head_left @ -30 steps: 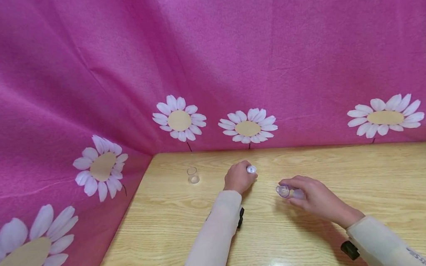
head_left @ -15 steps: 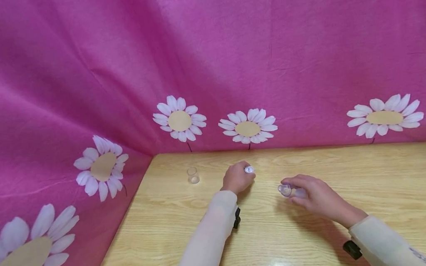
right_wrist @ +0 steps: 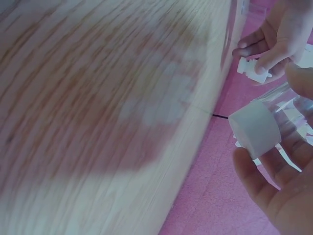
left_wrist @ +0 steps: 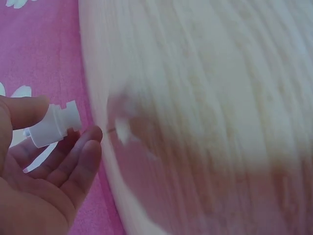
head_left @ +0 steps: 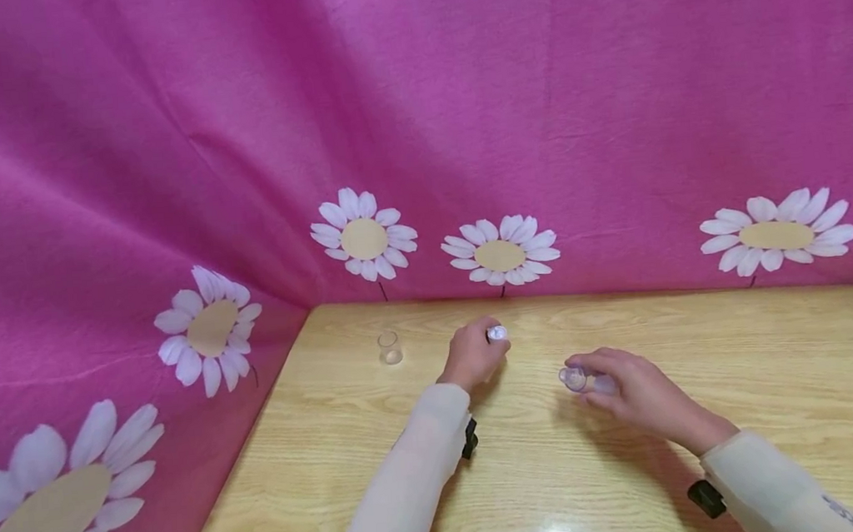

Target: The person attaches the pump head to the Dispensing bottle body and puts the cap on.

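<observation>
Your left hand (head_left: pixel 471 354) pinched the white fitting (head_left: pixel 497 334) just right of frame centre. Your right hand (head_left: pixel 635 391) gripped the clear container (head_left: pixel 573 378) to its lower right, long axis slanting in the right-wrist view. Bare table (head_left: pixel 539 449) separated them. The clear cup (head_left: pixel 390 349) stood left, nearer your left hand.

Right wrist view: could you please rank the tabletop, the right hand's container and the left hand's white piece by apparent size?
Tabletop
Container
White piece, though it looks farther off, so true sizes are unsure.

Pink cloth (head_left: pixel 458 88) w/ wht flwrs (head_left: pixel 501 255) behind wood tbl (head_left: pixel 780 363)
</observation>
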Motion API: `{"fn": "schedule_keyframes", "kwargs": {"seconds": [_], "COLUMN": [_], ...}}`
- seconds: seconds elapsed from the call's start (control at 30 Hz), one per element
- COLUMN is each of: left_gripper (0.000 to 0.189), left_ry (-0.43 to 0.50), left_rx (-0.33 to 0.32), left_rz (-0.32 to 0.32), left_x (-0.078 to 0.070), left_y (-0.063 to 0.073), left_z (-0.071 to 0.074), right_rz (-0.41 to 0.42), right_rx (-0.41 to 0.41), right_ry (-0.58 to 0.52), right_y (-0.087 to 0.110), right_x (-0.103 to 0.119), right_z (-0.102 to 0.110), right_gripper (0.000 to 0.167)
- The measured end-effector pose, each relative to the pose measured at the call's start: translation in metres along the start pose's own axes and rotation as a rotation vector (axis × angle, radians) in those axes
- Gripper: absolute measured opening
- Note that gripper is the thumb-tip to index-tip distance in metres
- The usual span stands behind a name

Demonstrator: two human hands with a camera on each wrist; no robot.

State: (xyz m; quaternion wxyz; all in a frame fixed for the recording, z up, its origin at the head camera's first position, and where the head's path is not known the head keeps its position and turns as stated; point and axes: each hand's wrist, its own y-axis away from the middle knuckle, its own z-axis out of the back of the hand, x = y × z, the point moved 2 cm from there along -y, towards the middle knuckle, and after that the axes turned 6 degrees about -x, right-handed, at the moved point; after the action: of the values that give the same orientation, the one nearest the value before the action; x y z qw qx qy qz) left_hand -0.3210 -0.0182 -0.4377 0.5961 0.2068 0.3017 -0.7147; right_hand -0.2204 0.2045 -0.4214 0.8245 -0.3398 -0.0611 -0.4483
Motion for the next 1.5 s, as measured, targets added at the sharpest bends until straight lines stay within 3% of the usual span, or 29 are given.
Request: {"fn": "schedule_keyframes", "kwargs": {"seconds": [0.3,0.73,1.03,1.17,1.5], "left_gripper": [0.036,0.04,0.033,0.029,0.036], "left_ry": [0.078,0.082,0.154,0.188,0.152], "left_rx": [0.021,-0.02,-0.006,0.011,0.008], "left_rz": [0.046,-0.029,0.012,-0.019,-0.122], "left_x": [0.005,0.01,-0.003,-0.01,-0.013], "left_y": [0.001,0.014,0.027,0.037,0.052], "left_z": [-0.004,-0.006,0.001,0.007,0.016], "right_rz": [-0.019,-0.073,-0.061,-0.028,0.006], "right_rx": [0.017,0.055,0.036,0.009,-0.014], "right_ry": [-0.002,-0.009,-0.023,-0.029,-0.008], "right_y": [0.001,0.003,0.001,-0.001,-0.007], "right_x": [-0.002,-0.006,-0.003,0.0,0.0], "right_z": [0.0,-0.002,0.002,0.002,0.0], "right_gripper": [0.042,0.042,0.043,0.043,0.043]}}
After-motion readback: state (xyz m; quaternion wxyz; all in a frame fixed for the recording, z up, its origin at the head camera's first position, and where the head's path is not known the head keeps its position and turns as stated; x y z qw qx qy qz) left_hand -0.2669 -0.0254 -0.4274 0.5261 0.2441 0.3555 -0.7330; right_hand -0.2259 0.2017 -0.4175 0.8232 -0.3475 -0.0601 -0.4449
